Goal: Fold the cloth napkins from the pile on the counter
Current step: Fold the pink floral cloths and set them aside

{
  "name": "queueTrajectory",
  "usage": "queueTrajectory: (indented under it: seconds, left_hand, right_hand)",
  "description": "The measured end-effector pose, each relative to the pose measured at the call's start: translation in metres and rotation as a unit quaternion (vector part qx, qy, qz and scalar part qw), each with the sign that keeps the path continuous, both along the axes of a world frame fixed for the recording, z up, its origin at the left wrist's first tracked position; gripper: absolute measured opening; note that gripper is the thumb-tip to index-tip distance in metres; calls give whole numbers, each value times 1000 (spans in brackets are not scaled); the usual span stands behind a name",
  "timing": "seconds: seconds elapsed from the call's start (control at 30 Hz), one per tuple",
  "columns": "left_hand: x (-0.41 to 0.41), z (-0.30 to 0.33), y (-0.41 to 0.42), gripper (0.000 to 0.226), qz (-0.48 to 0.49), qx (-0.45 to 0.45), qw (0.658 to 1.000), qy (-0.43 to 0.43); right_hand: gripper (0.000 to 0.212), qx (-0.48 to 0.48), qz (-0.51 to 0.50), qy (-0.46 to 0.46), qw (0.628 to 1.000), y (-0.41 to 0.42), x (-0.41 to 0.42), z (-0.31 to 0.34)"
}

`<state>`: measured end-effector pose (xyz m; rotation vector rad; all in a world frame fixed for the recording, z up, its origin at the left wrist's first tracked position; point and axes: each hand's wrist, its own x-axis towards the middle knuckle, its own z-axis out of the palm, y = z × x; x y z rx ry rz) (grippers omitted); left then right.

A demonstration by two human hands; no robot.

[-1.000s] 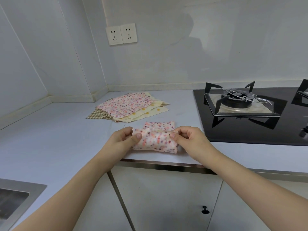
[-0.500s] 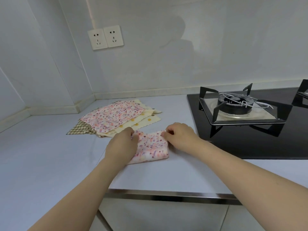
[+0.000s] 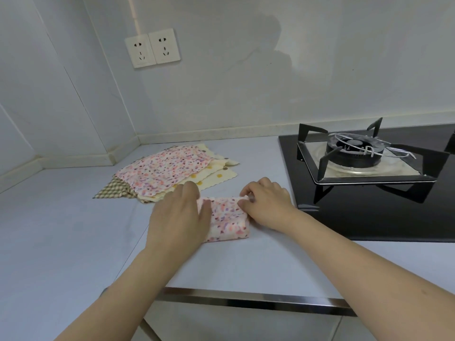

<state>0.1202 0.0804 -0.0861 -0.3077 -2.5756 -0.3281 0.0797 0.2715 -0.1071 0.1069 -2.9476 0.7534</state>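
Note:
A folded pink floral napkin [image 3: 227, 221] lies on the pale counter [image 3: 73, 242] in front of me. My left hand [image 3: 181, 215] rests flat on its left part, fingers spread, covering that side. At the napkin's upper right edge my right hand [image 3: 267, 201] pinches the cloth with curled fingers. Behind and to the left sits the pile of napkins [image 3: 167, 175]: a pink floral one on top, cream ones with yellow dots under it, a brown checked one sticking out at the left.
A black gas hob [image 3: 369, 183] with a burner and pan support takes up the counter's right side, close to my right hand. Two wall sockets [image 3: 152, 49] sit above the corner. The counter's metal front edge [image 3: 246, 297] runs below my arms.
The napkin has gone from held up between both hands to lying folded on the counter. My left hand now presses flat on it; my right hand grips its right edge.

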Motion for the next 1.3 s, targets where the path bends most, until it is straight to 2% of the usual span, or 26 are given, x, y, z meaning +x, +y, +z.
queueTrajectory:
  seconds: [0.07,0.13,0.2,0.3,0.4,0.5,0.73,0.87,0.93,0.97,1.03,1.1,1.2,1.3]
  left_hand:
    - [28,2,14,30,-26,33,999,-32]
    - [44,-5,30,46,15,-34,997,-66]
    - [50,-12,38,52,43,-77,995,-56]
    - [49,-17,33,37,34,-111,993,-19]
    - [53,-16,27,23,19,-164,986,-4]
    - [63,-9,26,22,28,-191,979,-60]
    - [71,-11,15,53,55,-224,955,-185]
    - [72,-8,19,61,63,-217,948,-224]
    - [74,-7,22,58,66,-212,956,-191]
    - [76,-8,22,51,56,-203,968,-137]
    - [80,-11,21,33,29,-175,983,-39]
    - [81,-19,18,26,-1,-146,989,14]
    - [81,-25,12,23,-46,-110,992,32]
    - [84,-28,7,16,-72,-129,987,61]
  right_hand:
    - [11,-13,-5,-31,999,0,3,7]
    - [5,-26,-11,-68,997,1,8,14]
    - [5,-20,-14,-89,996,2,17,20]
    - [5,22,-14,-80,996,2,33,20]
    - [22,90,-1,-42,995,2,51,12]
    - [33,123,7,-21,992,0,65,7]
    - [43,131,8,-39,991,-8,80,6]
    - [37,110,4,-29,993,-10,85,4]
    - [32,91,8,-11,996,-11,88,3]
    - [34,86,14,0,996,-12,88,4]
    - [43,95,27,20,995,-12,90,5]
    - [50,118,40,36,992,-13,92,4]
    - [47,148,49,32,987,-8,94,4]
    - [43,162,48,-14,985,1,96,10]
